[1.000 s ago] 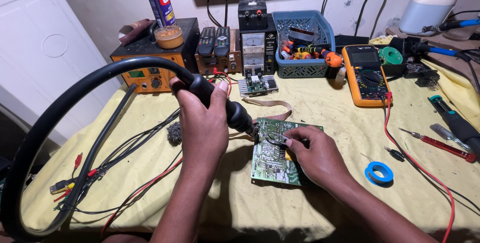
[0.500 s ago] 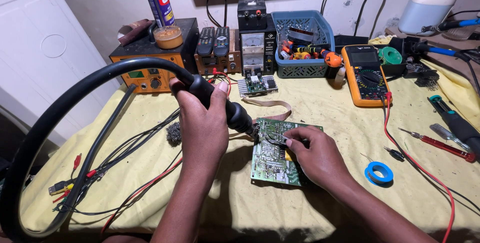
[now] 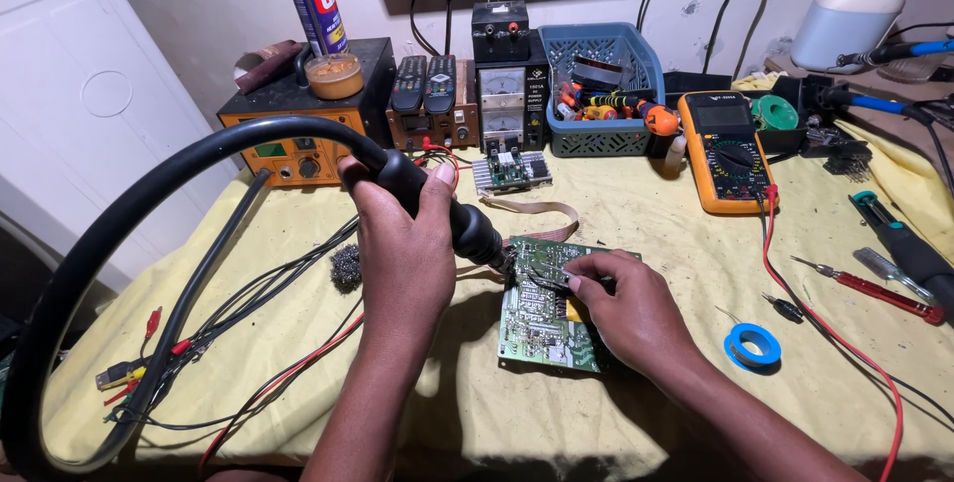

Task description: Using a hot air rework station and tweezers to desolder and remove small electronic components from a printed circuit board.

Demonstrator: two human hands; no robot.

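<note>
Nothing much has shifted since the earlier frames: both hands keep their places over the green rectangular circuit board (image 3: 545, 311), which lies flat on the yellow cloth-covered bench (image 3: 646, 224). At the board's upper left edge, the left hand (image 3: 402, 243) is clenched around the black hot-air handpiece (image 3: 437, 206), its nozzle tip touching or just above that edge; I cannot tell which. From the handpiece, a thick black hose (image 3: 109, 243) loops away left of the board. Over the board's right half, the right hand (image 3: 626, 308) pinches thin metal tweezers (image 3: 549, 281). Right of the board lies a small blue tape roll (image 3: 752, 345); behind it stands an orange multimeter (image 3: 725, 149).
</note>
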